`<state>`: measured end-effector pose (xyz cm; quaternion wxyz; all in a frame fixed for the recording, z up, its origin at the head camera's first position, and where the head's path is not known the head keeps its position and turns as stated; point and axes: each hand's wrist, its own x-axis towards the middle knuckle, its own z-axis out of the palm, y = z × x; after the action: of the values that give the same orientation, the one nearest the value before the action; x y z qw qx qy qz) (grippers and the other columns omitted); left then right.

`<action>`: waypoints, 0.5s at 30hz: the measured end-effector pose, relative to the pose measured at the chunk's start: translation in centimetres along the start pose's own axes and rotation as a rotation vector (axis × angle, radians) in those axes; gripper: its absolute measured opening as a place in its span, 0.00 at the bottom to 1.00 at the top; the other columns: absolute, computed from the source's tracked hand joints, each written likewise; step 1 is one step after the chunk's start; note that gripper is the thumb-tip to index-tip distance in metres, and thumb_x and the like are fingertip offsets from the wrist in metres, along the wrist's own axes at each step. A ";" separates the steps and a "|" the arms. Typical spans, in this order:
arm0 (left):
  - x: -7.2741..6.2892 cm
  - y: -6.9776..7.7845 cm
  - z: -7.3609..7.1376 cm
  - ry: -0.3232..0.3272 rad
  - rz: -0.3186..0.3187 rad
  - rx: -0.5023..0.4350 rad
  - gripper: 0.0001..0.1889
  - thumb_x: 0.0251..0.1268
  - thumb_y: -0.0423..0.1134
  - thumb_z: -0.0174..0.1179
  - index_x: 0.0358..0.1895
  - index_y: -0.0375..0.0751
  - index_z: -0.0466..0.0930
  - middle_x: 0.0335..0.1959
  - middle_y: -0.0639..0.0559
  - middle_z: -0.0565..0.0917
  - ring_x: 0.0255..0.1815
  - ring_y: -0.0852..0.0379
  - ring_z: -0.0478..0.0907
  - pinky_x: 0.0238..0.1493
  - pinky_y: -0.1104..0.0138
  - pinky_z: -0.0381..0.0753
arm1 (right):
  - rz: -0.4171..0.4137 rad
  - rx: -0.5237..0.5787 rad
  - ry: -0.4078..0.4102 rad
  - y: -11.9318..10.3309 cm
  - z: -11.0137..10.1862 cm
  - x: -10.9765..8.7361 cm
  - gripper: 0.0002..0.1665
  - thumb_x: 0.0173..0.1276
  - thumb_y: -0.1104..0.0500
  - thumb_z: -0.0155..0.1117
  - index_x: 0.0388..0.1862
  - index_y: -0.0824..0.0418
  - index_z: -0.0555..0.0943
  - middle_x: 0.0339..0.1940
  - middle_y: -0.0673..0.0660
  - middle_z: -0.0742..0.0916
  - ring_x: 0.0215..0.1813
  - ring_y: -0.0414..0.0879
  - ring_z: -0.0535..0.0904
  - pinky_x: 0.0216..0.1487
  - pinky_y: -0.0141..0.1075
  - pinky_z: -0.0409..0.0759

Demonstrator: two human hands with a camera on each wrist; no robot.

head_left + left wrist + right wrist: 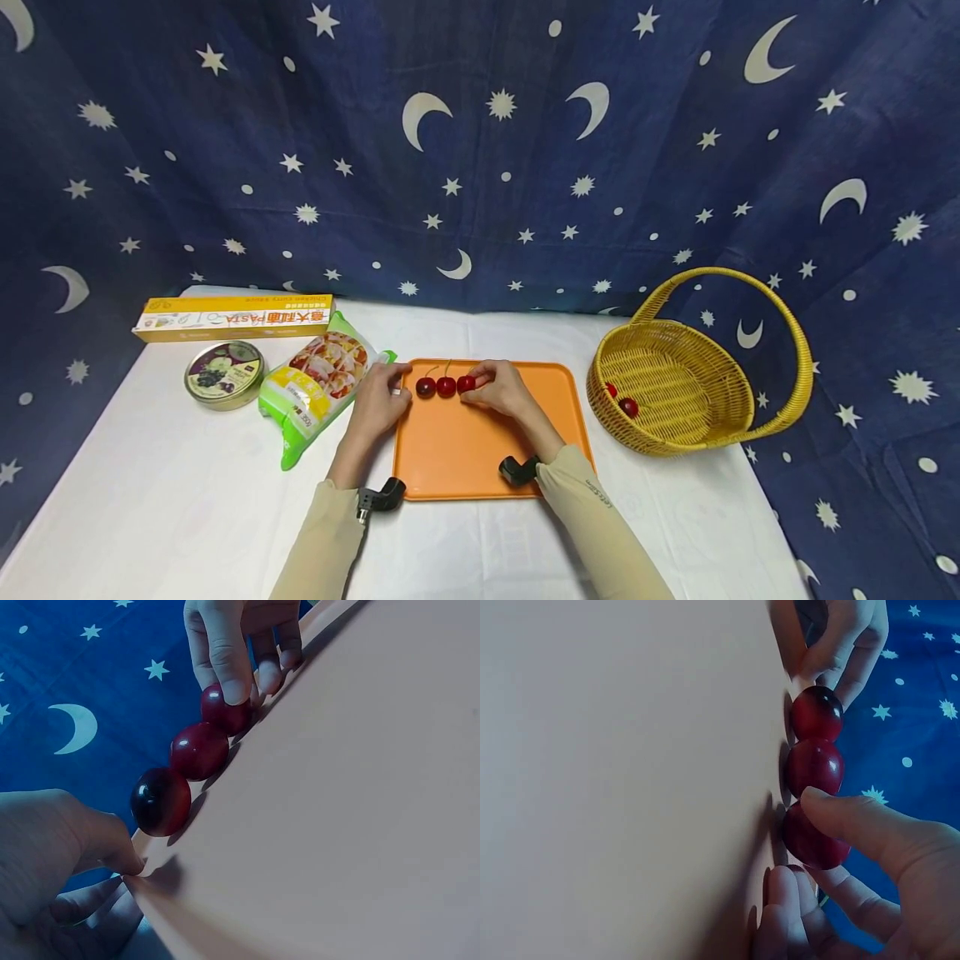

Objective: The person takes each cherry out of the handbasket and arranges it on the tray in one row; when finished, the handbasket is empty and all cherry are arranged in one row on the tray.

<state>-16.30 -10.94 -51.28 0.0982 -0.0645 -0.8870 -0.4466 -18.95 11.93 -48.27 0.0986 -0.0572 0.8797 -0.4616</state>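
Left hand (378, 404) seemingly pinches the tray (457, 454) at ten o'clock; right hand (503, 389) grips a cherry (464, 384) near eleven, probably aligning it; gentle release suits next.

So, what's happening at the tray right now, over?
Left hand grips tray corner. Right hand pinches rightmost cherry, three in a row. Basket right of tray; nothing visibly in the way.

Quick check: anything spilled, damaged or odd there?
Nothing looks spilled or damaged. One mild oddity: the pasta box, back left, whose lettering reads upside down in the head view. The cherries on the orange tray form a tidy row.
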 end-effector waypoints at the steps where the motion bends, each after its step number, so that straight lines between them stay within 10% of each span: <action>1: 0.0 0.0 0.0 0.000 0.000 -0.001 0.20 0.49 0.25 0.62 0.50 0.29 0.83 0.33 0.41 0.77 0.36 0.46 0.71 0.39 0.58 0.66 | -0.002 0.003 -0.005 -0.1 0.0 0.0 0.21 0.45 0.64 0.81 0.39 0.68 0.85 0.28 0.56 0.86 0.31 0.44 0.79 0.33 0.31 0.77; 15: 0.0 0.0 -0.2 -0.018 0.000 -0.008 0.21 0.49 0.25 0.62 0.51 0.29 0.83 0.35 0.40 0.77 0.36 0.46 0.71 0.39 0.57 0.67 | -0.002 0.018 -0.086 -0.2 -0.4 0.4 0.20 0.48 0.67 0.78 0.42 0.69 0.84 0.28 0.56 0.84 0.32 0.43 0.77 0.34 0.30 0.75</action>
<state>-16.31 -11.08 -51.18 0.0900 -0.0687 -0.8859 -0.4498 -19.42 12.04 -47.97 0.1362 -0.0768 0.8705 -0.4667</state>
